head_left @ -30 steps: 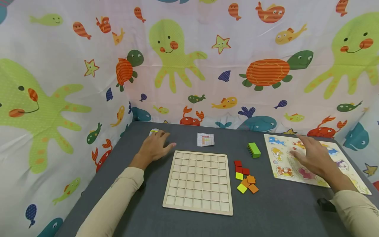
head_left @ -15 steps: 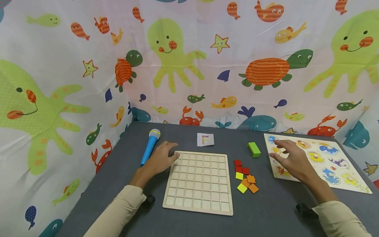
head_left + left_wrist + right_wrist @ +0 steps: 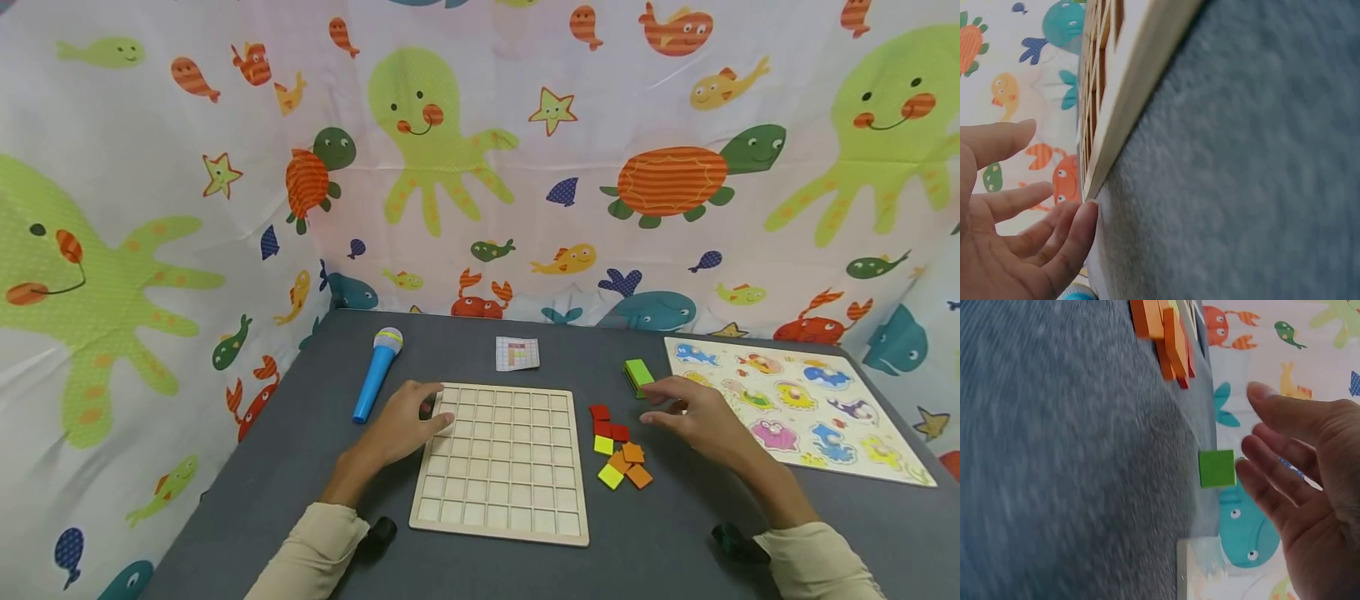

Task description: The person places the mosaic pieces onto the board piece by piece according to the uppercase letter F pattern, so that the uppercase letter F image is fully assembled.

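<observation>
My left hand [image 3: 396, 429] is at the upper left edge of a pale wooden grid board [image 3: 501, 462], fingers loosely bent and thumb over the rim. In the left wrist view its fingertips come close to the board's side [image 3: 1124, 109]; whether they touch, I cannot tell. My right hand [image 3: 705, 421] hovers just right of a bright green block [image 3: 639, 375], fingers relaxed and holding nothing. The right wrist view has that green block [image 3: 1217, 468] beside the fingertips, contact unclear. Red tiles [image 3: 602, 423], yellow tiles [image 3: 611, 477] and orange tiles [image 3: 633, 454] lie between board and right hand.
A blue toy microphone [image 3: 375, 379] lies left of the board. Behind the board is a small card [image 3: 517, 353] with a coloured grid. A sea-animal puzzle board [image 3: 813, 417] lies at the right. A printed curtain [image 3: 480, 167] hangs behind the grey table [image 3: 637, 550].
My left hand has come back from the microphone to the grid board's edge, uncovering the microphone. My right hand has moved left from over the puzzle board to beside the green block.
</observation>
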A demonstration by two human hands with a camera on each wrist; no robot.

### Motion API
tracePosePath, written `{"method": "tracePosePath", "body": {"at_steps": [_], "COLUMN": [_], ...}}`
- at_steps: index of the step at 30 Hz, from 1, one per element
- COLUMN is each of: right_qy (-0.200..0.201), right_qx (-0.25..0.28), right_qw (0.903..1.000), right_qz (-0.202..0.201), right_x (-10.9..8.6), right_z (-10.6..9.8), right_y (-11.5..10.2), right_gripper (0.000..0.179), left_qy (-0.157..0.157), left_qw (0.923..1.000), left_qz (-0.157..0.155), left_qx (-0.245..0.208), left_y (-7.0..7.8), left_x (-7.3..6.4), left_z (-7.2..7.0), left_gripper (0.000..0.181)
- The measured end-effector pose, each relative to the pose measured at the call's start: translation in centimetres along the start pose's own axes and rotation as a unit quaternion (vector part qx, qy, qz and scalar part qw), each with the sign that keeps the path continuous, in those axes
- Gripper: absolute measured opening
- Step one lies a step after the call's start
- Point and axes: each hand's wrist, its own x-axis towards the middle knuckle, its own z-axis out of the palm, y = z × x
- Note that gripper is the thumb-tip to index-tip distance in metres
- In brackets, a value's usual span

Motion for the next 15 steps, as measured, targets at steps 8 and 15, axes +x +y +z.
{"method": "tracePosePath", "body": {"at_steps": [8,15], "right_qy": [-0.08,-0.104], "right_qx": [0.026,0.036], "right_qw": [0.9958,0.9927], "right_qz": [0.037,0.049], "right_x": [0.6,0.9], "right_z": [0.9,1.6], "right_y": [-0.4,-0.5], "right_gripper": [0.04,0.035], "left_qy": [0.002,-0.001], "left_qw": [0.9998,0.9993], "left_qz": [-0.008,-0.024], "left_qx": [-0.017,-0.028], "left_y": [-0.2,-0.3], "left_x": [0.1,0.1], "left_z": [0.2,0.1], "left_gripper": [0.059,0.056]}}
